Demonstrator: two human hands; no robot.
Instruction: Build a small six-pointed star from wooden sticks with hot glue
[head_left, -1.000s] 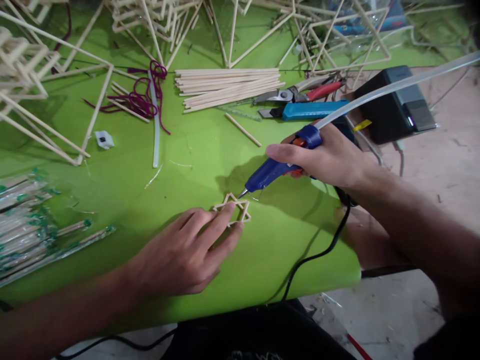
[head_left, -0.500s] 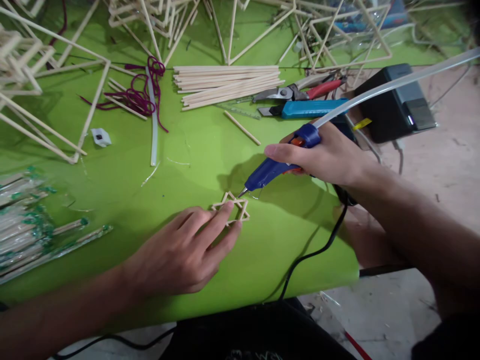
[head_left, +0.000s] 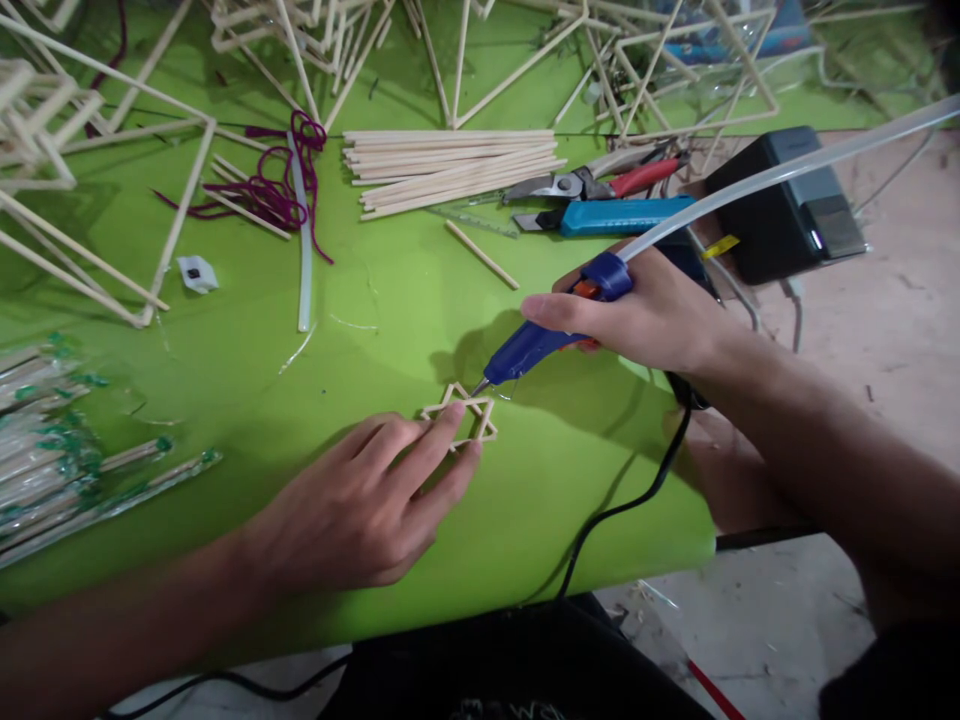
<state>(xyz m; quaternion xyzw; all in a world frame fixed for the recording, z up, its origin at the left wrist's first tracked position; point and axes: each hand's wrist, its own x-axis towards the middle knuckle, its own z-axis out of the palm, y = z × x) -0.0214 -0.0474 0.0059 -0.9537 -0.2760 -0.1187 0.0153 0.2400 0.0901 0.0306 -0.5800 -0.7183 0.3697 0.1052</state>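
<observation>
Presently, a small wooden star [head_left: 486, 419] lies flat on the green table [head_left: 585, 450], glue gun [head_left: 519, 352] at its upper edge.
Right hand [head_left: 652, 308] grips the gun; left hand [head_left: 371, 500] lies unclenched, outstretched fingertips [head_left: 454, 412] on the star. From where I stand, nozzle [head_left: 481, 386] contact cannot be confirmed.

The blue utility knife [head_left: 626, 216] lay with its blade out.
I saw red-handled shears [head_left: 634, 181] just beside it, a black box [head_left: 765, 205] past its handle end, and tangled purple cord [head_left: 279, 205] well beyond its tip.
</observation>
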